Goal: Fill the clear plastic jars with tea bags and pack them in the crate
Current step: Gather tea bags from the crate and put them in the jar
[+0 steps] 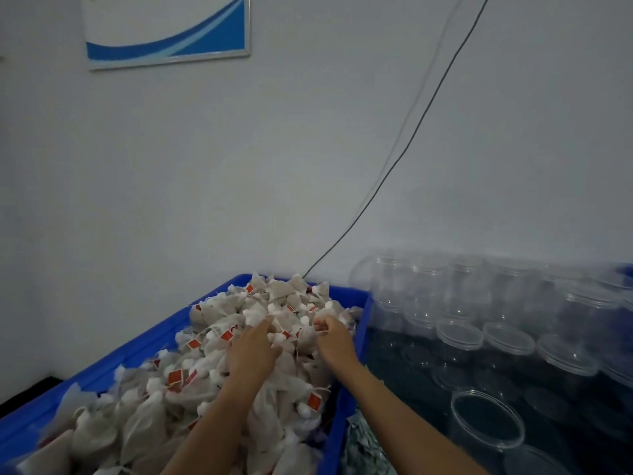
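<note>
Two hands reach into a heap of tea bags [219,365]. The left hand [251,351] lies palm down on the pile, its fingers bent into the bags so that the tips are hidden among them; whether it has hold of any I cannot tell. The right hand [334,337], just beside it, is curled into a loose fist and pinches thin strings at the top of the heap.

The bags under and around both hands are small off-white pouches of gauzy cloth, tied with pale string, many carrying a little red and white paper tag and a white knot or tuft at the neck. They fill a blue crate [113,358] well above its rim.

To the right of the right hand, clear plastic jars [486,426] stand open-mouthed and packed close together in a second blue crate [626,269], of which only a corner shows; the jars hold nothing visible. Beyond both hands rises a pale wall [239,166] with a dark cable [421,121] hanging down it and a framed sign [168,29] high up on the left.
</note>
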Demonstrator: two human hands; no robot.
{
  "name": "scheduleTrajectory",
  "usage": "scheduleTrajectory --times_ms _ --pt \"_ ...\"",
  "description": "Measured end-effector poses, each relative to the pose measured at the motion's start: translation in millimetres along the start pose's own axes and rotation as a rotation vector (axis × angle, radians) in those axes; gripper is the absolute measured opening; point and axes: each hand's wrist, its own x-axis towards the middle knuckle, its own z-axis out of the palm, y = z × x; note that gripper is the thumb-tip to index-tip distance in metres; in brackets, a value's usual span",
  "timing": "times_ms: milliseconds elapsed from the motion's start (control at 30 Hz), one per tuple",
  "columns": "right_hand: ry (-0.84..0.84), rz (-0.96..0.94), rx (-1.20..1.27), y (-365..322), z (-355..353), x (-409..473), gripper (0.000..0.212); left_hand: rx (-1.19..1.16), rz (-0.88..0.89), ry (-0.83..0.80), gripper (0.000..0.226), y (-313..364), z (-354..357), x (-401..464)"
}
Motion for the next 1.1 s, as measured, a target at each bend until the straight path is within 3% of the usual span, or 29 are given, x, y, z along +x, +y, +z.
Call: scheduleTrajectory --times_ms 167,300,467,533,600,700,800,867,1000,1100 --pt "0.020 -0.029 -0.203 7 24 15 0.009 0.005 0.019 0.045 0.046 -1 11 10" --pt "0.014 -0.061 -0.300 13 32 25 0.017 0.103 0.063 0.055 0.036 1 14 19" --pt "0.145 -0.102 -0.296 16 31 32 0.017 -0.065 0.086 0.187 0.017 4 13 22" --pt "0.219 -0.190 -0.157 11 26 29 0.011 -0.187 0.100 0.266 0.017 7 8 20" --pt "0.247 -0.299 0.237 2 22 20 0.016 -0.353 0.114 0.342 0.016 12 -2 20" --pt "0.090 -0.383 0.528 -5 17 10 0.019 -0.573 0.073 0.388 0.011 20 -17 26" --pt "-0.168 -0.432 0.615 -4 14 7 0.019 -0.659 0.127 0.275 0.006 21 -22 29" --pt "-0.232 -0.425 0.589 -2 15 4 0.012 -0.722 0.175 0.142 0.011 19 -18 32" --pt "0.048 -0.284 0.384 -1 22 8 0.018 -0.740 0.102 0.140 0.015 13 -11 35" --pt "0.337 -0.149 0.358 4 17 16 0.022 -0.309 0.053 0.224 0.021 1 -8 36"
